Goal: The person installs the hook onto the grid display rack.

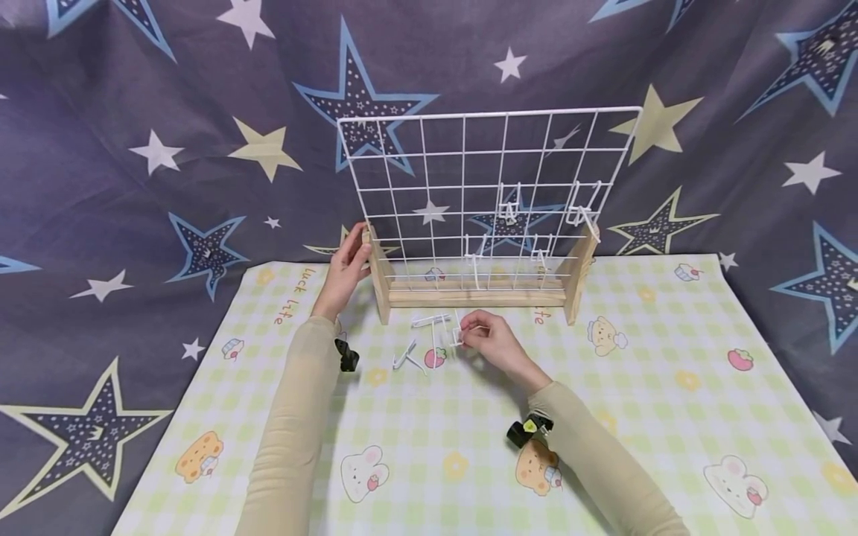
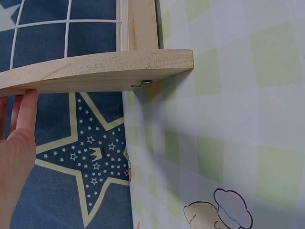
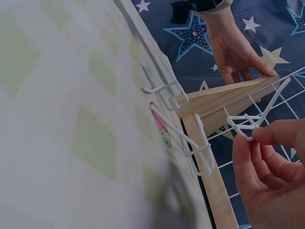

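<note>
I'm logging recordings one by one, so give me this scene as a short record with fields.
Left grip: holds the left wooden side panel
Right grip: pinches a white wire hook
Grid: white wire, above a wooden base, four attached hooks
Loose: more hooks on the checked tablecloth, left of the right grip
Backdrop: dark star-patterned fabric

stand (image 2: 109,76): matt grained wood | grid (image 1: 462,186): smooth coated wire | hook (image 3: 268,113): smooth coated wire | backdrop (image 1: 462,82): matt cloth

White wire hook (image 3: 272,104) between my right fingertips (image 3: 261,135); pale green-and-white checked cloth (image 1: 409,424) below them; dark star-print curtain (image 1: 469,45) beyond.
</note>
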{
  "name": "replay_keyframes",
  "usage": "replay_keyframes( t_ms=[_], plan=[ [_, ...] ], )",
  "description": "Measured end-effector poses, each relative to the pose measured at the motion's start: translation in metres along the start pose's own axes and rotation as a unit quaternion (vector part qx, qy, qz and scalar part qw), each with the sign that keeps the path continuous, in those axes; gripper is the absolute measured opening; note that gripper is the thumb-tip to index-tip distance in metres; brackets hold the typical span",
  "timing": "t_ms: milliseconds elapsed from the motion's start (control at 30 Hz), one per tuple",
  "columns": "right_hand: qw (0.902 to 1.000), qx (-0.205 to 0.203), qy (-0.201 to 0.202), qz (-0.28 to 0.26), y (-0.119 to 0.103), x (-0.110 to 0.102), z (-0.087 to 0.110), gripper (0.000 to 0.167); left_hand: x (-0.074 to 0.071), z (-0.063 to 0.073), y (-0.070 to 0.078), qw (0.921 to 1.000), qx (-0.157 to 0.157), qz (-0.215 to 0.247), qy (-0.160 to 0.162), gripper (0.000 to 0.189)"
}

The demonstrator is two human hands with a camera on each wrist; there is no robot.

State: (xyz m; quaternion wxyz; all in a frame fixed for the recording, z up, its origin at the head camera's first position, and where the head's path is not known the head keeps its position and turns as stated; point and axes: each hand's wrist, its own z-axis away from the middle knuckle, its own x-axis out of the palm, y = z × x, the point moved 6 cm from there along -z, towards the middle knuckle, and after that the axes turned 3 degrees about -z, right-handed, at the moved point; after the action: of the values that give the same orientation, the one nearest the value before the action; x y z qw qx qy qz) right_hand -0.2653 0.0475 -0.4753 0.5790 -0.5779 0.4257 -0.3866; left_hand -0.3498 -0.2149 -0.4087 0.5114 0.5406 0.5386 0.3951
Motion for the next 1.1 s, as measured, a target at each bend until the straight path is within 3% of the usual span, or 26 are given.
replay_keyframes(
  t_ms=[333,1100],
  plan=[
    [0.9993,0.008,0.031,-0.020,0.000,0.007,-0.009,0.023,0.000,0.002,0.000,0.9999,-0.001,0.012,-0.004,0.058],
    [0.9957,-0.024,0.032,-0.083,-0.042,0.029,-0.019,0.019,-0.001,-0.001,-0.003,0.9997,0.001,0.025,-0.006,0.056]
  ],
)
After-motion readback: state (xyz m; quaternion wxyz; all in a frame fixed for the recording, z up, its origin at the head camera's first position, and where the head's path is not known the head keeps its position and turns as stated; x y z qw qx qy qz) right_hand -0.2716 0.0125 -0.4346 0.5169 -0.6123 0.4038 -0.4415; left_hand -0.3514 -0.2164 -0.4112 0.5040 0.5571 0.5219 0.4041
